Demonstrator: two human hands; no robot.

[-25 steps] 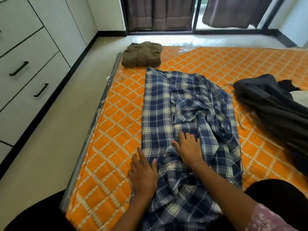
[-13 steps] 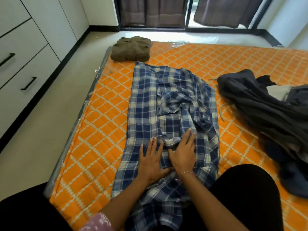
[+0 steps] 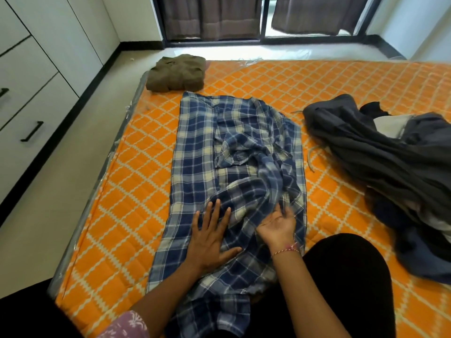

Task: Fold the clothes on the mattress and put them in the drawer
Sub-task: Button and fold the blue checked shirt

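Observation:
A blue and white plaid shirt [image 3: 200, 152] lies lengthwise on the orange quilted mattress [image 3: 341, 89], its right side bunched toward the middle. My left hand [image 3: 211, 236] lies flat on the shirt's lower part with straight, spread fingers. My right hand [image 3: 277, 224] is turned palm up at the bunched sleeve, its fingers curled into the plaid fabric. A folded olive garment [image 3: 177, 73] sits at the mattress's far left corner. White drawers [image 3: 26, 113] with black handles line the left wall, all closed.
A loose heap of dark grey and navy clothes [image 3: 390, 172] covers the right side of the mattress. A strip of pale floor [image 3: 73, 167] runs between the mattress and the drawers. Curtains hang over a glass door at the back. My black-clad knee [image 3: 346, 276] rests on the mattress.
My right hand has turned palm up and slid right, taking hold of the bunched fabric. My left hand stays flat on the shirt, and the view has shifted slightly.

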